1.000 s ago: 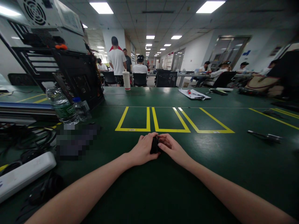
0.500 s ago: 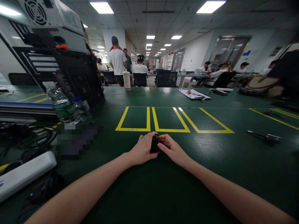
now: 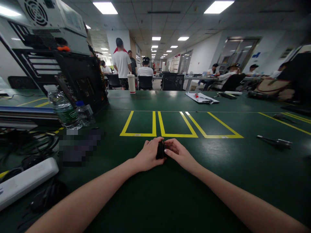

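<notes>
A small black block-like object (image 3: 160, 150) stands on the green table between my hands, just in front of the yellow tape outlines. My left hand (image 3: 147, 157) is closed around its left side, fingers over the top and thumb low at the front. My right hand (image 3: 181, 156) has its fingers bent and its thumb pressed at the object's right edge. Fingers cover much of the object, so its exact kind does not show.
Yellow tape frames (image 3: 155, 124) mark the green table (image 3: 150, 200). To the left are a white power strip (image 3: 26, 181), cables, plastic bottles (image 3: 66, 111) and a computer case (image 3: 80, 77). A metal tool (image 3: 274, 141) lies right; a clipboard (image 3: 201, 98) and cup (image 3: 131, 84) stand farther back.
Both hands stay around the black object in nearly the same place. The right hand's fingers have shifted very slightly.
</notes>
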`<move>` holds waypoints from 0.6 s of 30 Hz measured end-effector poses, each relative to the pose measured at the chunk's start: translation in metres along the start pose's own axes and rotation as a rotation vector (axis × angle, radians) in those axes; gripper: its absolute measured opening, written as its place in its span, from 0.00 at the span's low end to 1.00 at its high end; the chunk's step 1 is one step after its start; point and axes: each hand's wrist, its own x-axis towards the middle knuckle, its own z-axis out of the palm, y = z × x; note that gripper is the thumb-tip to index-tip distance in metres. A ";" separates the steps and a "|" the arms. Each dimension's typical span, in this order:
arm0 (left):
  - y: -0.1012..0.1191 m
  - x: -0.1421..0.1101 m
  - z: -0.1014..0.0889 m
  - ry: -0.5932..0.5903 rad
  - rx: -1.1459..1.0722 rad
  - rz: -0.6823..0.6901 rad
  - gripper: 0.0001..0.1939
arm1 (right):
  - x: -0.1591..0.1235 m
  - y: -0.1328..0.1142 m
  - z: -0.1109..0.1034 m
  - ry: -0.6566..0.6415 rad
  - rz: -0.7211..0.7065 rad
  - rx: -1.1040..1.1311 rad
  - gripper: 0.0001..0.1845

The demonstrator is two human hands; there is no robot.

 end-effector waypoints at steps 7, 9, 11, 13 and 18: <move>0.001 0.000 -0.001 -0.024 0.009 0.001 0.32 | -0.002 0.000 0.000 -0.046 -0.043 0.034 0.11; 0.000 0.000 -0.001 -0.015 0.020 0.016 0.32 | -0.001 0.004 0.000 -0.023 -0.064 0.045 0.10; -0.001 0.000 0.000 -0.008 0.025 0.024 0.32 | 0.001 0.007 0.000 -0.006 -0.071 0.052 0.09; -0.001 0.000 0.000 -0.005 0.022 0.028 0.31 | 0.001 0.008 0.001 -0.001 -0.067 0.050 0.08; 0.000 0.000 -0.001 -0.017 0.010 0.015 0.31 | 0.000 0.004 0.001 -0.006 -0.005 -0.021 0.12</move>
